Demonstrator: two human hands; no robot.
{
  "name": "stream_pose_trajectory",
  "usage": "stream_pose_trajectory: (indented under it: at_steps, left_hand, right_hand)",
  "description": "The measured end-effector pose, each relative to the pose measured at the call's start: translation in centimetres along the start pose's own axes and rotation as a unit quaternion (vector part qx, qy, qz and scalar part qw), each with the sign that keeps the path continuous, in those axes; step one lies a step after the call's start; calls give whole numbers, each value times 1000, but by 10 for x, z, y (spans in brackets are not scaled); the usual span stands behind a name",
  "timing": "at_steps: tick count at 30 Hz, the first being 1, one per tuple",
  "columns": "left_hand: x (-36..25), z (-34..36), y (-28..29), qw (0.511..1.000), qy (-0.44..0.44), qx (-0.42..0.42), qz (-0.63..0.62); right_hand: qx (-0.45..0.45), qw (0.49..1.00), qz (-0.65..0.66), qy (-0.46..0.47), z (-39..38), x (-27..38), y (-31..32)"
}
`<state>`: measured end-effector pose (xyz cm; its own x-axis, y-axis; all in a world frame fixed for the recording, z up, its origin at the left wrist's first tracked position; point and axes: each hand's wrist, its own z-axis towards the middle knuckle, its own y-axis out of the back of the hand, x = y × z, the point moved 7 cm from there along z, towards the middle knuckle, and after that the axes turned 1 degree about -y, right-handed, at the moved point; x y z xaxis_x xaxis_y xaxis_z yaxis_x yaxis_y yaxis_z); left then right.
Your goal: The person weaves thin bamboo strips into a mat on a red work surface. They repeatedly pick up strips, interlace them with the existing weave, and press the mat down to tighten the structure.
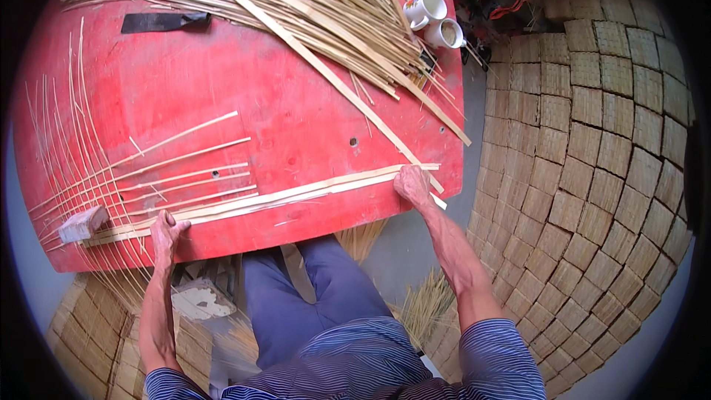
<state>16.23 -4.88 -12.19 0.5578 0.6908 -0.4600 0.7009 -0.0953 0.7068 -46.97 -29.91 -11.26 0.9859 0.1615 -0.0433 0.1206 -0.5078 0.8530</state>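
Note:
Long pale bamboo strips (311,191) lie along the near edge of a red board, stretching between my two hands. My right hand (415,184) is closed in a fist around their right end. At the left, my left hand (169,233) is curled and pressed onto the same strips, its thumb bent against the fingers. Beside it, thin bamboo splints (78,122) cross several flat strips (189,147) in an open weave. A worn whitish block (84,224) rests on the weave's near left corner.
A large bundle of bamboo splints (296,18) covers the far side of the red board (296,118). Two white mugs (426,9) stand at its far right. A black strip (164,22) lies far left. Stacked woven pieces (585,148) fill the right; more splints (426,307) are below.

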Motion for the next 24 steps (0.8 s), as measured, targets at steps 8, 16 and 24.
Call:
stream_pose_trajectory:
  at_steps: [8, 16, 24]
  left_hand:
    - [8, -1, 1, 998, 27, -14, -51]
    - [19, -3, 4, 999, 51, -11, 3]
    - [10, 4, -2, 998, 67, -8, -1]
  right_hand:
    - [0, 1000, -14, 25, -9, 0, 9]
    - [-124, 976, -164, 71, -31, 12, 110]
    - [-224, 955, 142, 135, 118, 106, 112]
